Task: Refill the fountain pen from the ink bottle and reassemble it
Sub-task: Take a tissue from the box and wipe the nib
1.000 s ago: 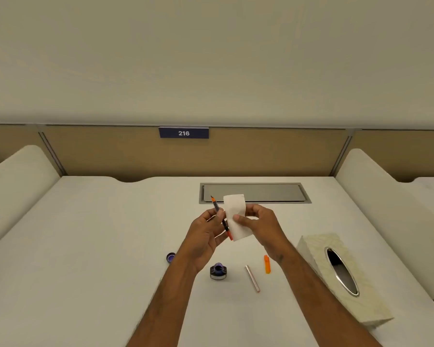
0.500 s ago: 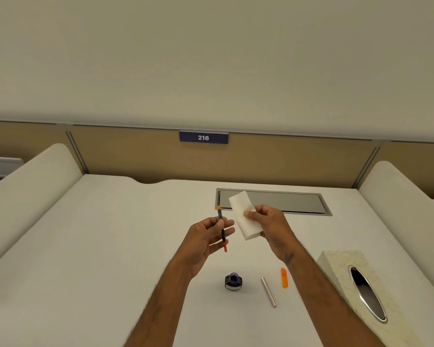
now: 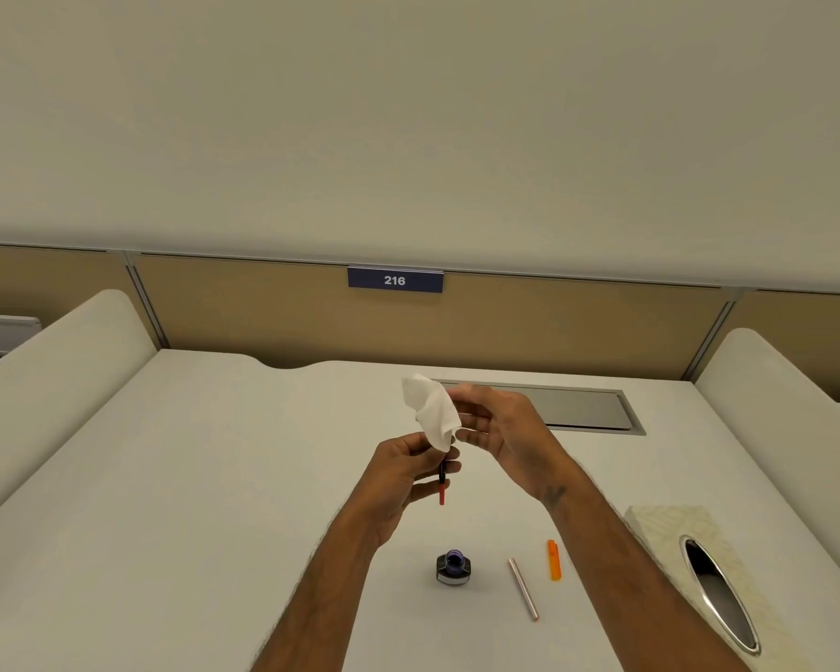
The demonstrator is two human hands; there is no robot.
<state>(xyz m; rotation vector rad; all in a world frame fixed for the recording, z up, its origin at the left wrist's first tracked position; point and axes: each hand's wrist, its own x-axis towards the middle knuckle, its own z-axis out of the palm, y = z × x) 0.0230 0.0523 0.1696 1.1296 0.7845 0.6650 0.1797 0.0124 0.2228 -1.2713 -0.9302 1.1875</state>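
Note:
My left hand (image 3: 403, 482) holds the thin black and orange inner part of the fountain pen (image 3: 442, 485) upright above the desk. My right hand (image 3: 498, 436) pinches a white tissue (image 3: 430, 414) that drapes over the top end of that pen part and hides it. On the desk below stand the open ink bottle (image 3: 453, 568) with dark blue ink, a slim metal pen barrel (image 3: 523, 588) lying to its right, and a small orange pen piece (image 3: 554, 559) further right.
A cream tissue box (image 3: 670, 531) with an oval metal opening sits at the right front. A grey metal cable hatch (image 3: 578, 408) is set into the white desk (image 3: 190, 477) behind my hands. Padded dividers rise on both sides.
The tissue has moved left and down onto the top end of the pen part, and it is now crumpled. The view has shifted, and the bottle cap at left is out of sight.

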